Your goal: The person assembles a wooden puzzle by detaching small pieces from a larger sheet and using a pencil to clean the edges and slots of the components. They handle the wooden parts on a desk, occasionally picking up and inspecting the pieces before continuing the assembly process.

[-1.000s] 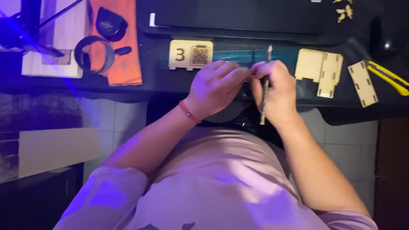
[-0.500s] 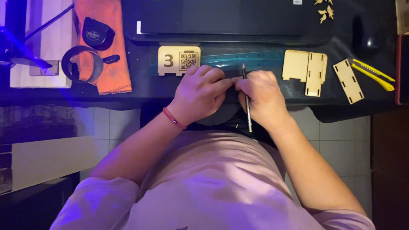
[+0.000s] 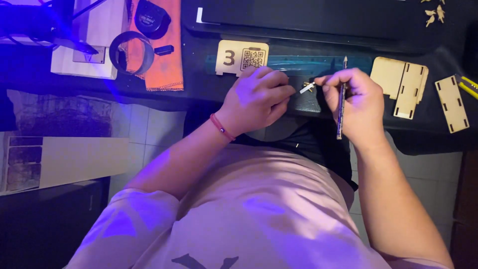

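Between the two hands, over the dark counter (image 3: pixel 199 89), sits a tiny pale piece (image 3: pixel 307 88). The left hand (image 3: pixel 256 97) is curled up small, and its fingertips come right up to the little piece. I cannot tell if they pinch it or only touch it. A red band (image 3: pixel 222 128) goes round that wrist.

The right hand (image 3: pixel 356 102) is closed around a thin dark pencil (image 3: pixel 341 99). The pencil stands almost straight up and down in the picture, with its tip near the far edge of the hand. The fingertips of this hand also reach toward the little piece.

Just behind the hands lies a long blue-green ruler (image 3: pixel 318 65), flat on the counter. On the left end of the ruler rests a small tan wooden tag (image 3: pixel 242 58). It is nearly square, with rounded corners, one big dark number and a square of black and white dots.

To the right of the right hand lie flat tan wooden panels (image 3: pixel 401 79) with little slots cut in them. One more slotted wooden panel (image 3: pixel 452 103) lies further right, and beside it is a yellow tool (image 3: pixel 468 85) at the edge.

Far to the left is an orange cloth (image 3: pixel 159 55). A black ring (image 3: pixel 131 52) lies partly on it, and a round black thing (image 3: pixel 152 17) sits on it. Left of the cloth is a pale wooden block (image 3: pixel 92 47). Blue light shines there.

Small wooden bits (image 3: pixel 434 11) lie at the far right corner.
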